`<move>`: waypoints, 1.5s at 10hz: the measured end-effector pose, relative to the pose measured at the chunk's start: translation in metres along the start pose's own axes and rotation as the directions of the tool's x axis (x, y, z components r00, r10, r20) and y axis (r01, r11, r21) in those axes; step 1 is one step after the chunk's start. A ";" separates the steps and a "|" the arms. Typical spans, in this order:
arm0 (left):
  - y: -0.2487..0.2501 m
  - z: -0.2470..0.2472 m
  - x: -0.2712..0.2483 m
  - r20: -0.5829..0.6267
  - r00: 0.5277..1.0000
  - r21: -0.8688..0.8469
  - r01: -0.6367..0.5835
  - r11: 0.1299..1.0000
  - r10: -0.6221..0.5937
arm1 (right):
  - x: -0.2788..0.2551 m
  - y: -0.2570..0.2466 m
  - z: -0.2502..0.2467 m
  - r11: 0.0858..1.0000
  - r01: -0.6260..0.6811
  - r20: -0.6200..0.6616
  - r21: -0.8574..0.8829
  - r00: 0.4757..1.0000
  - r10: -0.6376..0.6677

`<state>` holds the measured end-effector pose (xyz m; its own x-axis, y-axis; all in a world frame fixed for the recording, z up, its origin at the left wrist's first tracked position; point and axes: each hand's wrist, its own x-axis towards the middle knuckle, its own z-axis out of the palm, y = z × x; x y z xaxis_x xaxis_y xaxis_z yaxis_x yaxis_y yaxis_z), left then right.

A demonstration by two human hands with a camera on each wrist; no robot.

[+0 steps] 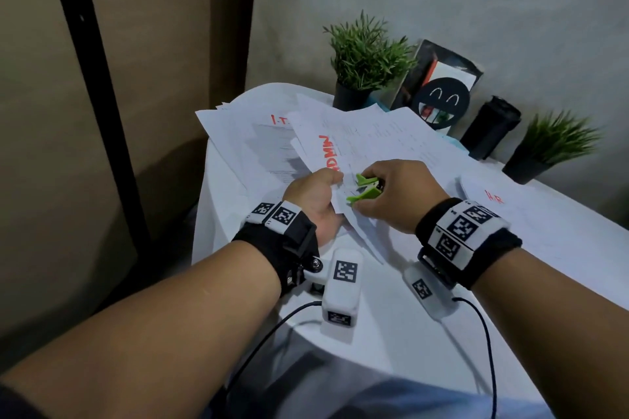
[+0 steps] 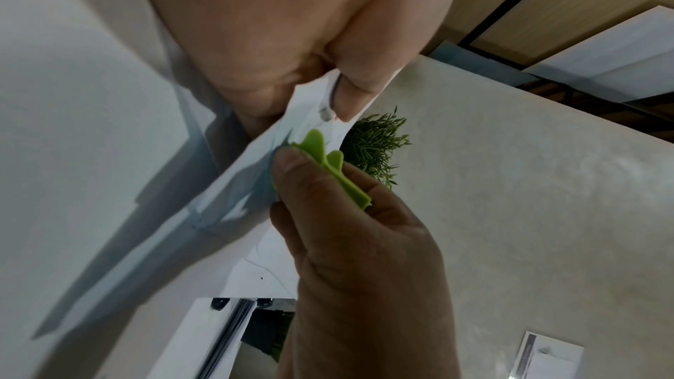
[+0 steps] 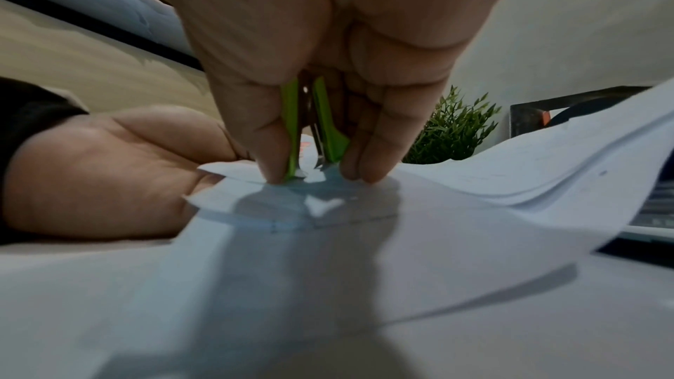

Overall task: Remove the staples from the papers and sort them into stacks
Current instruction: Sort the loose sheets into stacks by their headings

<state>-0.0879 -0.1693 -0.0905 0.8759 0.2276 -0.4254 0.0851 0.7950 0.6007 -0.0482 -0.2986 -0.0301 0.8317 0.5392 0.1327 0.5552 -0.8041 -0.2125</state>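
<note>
A stapled set of white papers (image 1: 374,139) marked "ADMIN" in red lies tilted on the table. My left hand (image 1: 332,189) pinches its near corner, thumb (image 2: 359,91) on top of the sheet (image 2: 233,183). My right hand (image 1: 369,197) grips a green staple remover (image 1: 365,180) between thumb and fingers. The remover's metal jaws (image 3: 321,160) press down on the papers (image 3: 364,241) near that corner, close to my left hand (image 3: 109,172). The staple itself is hidden under the jaws. In the left wrist view the green remover (image 2: 328,166) sits right below my thumb.
A paper stack marked "I.T." (image 1: 258,139) lies at the left, one marked "H.R." (image 1: 493,201) at the right. Two potted plants (image 1: 364,58) (image 1: 551,150), a black cup (image 1: 490,126) and a picture frame (image 1: 439,78) stand along the wall. The table's left edge (image 1: 204,197) is close.
</note>
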 end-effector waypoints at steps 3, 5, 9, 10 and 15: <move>-0.002 0.000 -0.001 -0.016 0.999 0.045 -0.039 0.998 0.039 | 0.000 -0.003 0.000 1.000 0.009 0.018 -0.022 1.000 -0.009; -0.001 0.002 -0.004 -0.007 0.999 0.040 -0.043 0.998 0.044 | 0.002 -0.002 0.001 0.999 0.027 0.029 -0.030 0.999 -0.026; 0.001 0.002 -0.010 -0.040 0.996 0.183 -0.072 0.980 0.080 | 0.003 0.002 0.002 0.992 0.075 0.034 -0.100 0.997 -0.072; 0.000 0.003 -0.010 -0.023 0.997 0.160 -0.064 0.985 0.068 | 0.000 0.012 -0.005 0.998 -0.020 0.010 0.059 1.000 0.019; 0.000 0.002 -0.003 0.029 0.999 0.327 -0.035 0.944 0.027 | -0.050 0.062 -0.045 0.969 -0.097 0.412 -0.228 0.892 0.186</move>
<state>-0.0895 -0.1715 -0.0878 0.8912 0.2324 -0.3895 0.2055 0.5586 0.8036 -0.0549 -0.3862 -0.0059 0.8419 0.4344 -0.3201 0.4590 -0.8884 0.0016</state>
